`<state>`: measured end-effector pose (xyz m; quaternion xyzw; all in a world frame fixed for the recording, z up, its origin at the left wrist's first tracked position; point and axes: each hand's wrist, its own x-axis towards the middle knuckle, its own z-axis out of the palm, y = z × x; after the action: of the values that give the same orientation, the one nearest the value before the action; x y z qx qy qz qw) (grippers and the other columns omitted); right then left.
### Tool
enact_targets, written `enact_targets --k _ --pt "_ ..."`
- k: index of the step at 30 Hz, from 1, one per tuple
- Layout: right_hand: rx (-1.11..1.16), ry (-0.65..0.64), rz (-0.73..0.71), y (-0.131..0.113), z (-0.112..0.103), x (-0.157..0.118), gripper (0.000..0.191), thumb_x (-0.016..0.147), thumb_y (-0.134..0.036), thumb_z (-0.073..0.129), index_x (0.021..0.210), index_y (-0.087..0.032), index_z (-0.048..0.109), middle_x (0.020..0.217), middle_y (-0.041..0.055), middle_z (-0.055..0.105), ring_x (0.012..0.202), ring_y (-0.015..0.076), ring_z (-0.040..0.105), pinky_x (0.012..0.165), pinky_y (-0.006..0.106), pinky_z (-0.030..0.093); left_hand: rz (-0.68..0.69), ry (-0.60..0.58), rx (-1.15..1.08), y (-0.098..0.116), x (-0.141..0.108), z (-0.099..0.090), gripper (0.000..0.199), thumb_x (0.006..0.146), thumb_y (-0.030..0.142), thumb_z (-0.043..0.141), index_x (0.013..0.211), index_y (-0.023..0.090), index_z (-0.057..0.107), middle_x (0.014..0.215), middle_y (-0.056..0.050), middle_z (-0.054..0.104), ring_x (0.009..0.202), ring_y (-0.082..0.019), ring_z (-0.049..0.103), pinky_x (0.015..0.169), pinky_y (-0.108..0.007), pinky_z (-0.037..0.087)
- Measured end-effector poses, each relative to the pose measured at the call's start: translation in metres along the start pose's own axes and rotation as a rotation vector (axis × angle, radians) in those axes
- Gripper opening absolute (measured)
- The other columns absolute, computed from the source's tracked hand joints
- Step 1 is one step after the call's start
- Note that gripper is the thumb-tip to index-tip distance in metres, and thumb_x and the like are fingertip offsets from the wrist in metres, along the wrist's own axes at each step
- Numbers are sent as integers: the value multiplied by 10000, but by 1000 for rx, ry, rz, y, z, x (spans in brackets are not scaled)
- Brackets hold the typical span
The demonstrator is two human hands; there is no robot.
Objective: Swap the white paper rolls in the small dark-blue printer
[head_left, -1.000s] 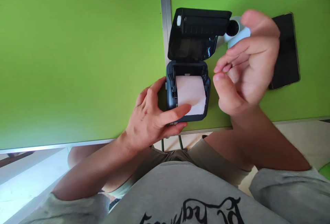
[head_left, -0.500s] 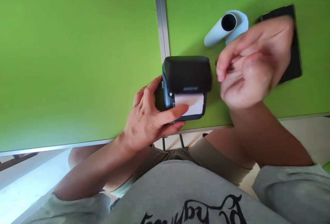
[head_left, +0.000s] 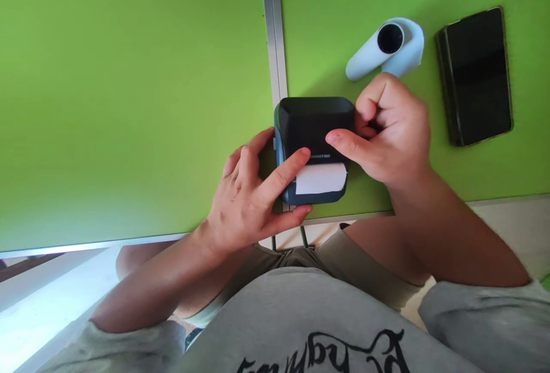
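A dark label printer point(head_left: 315, 124) sits across the metal strip between the table panels, its lid down. White label paper point(head_left: 321, 179) sticks out below the lid. My left hand point(head_left: 247, 201) grips the printer's left side, one finger lying on the lid near its front edge and the thumb at the front edge. At the right side is my right hand point(head_left: 391, 132), fingers curled against the printer and thumb resting on the lid. What the curled right fingertips touch is partly hidden.
A white paper roll point(head_left: 369, 58) with a loose curled end lies behind my right hand. Further right rests a black phone in a flip case point(head_left: 479, 78). The green tabletop point(head_left: 129, 86) ends at a metal front edge close to my lap.
The printer's lid, partly raised before, is now down over the paper. My right hand has moved left onto the printer, and a left finger has shifted from the paper onto the lid.
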<state>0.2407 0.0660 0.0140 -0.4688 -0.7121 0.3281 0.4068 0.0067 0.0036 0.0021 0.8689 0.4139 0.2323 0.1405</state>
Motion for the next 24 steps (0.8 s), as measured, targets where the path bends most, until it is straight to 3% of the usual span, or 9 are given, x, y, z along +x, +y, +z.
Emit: enact_targets --k 6,12,24 --pt "-42 -84 63 -13 -6 5 524 822 -251 770 598 -200 299 519 -79 279 488 51 217 445 252 230 -17 1 8 1 1 0 805 920 598 620 1576 257 302 1465 -246 441 1350 -388 531 993 -516 518" --pt "-28 -84 70 -13 -5 4 541 820 -233 750 563 -198 275 496 -78 251 487 56 188 458 255 229 -22 34 17 0 1 3 777 913 608 607 1554 271 325 1436 -221 450 1278 -362 558 951 -510 530" --pt "-53 -85 0 -13 -6 4 516 846 -228 723 582 -202 281 512 -75 267 490 63 208 485 262 276 -29 30 -19 0 1 3 773 899 592 640 1537 256 360 1454 -234 452 1310 -381 541 976 -528 516"
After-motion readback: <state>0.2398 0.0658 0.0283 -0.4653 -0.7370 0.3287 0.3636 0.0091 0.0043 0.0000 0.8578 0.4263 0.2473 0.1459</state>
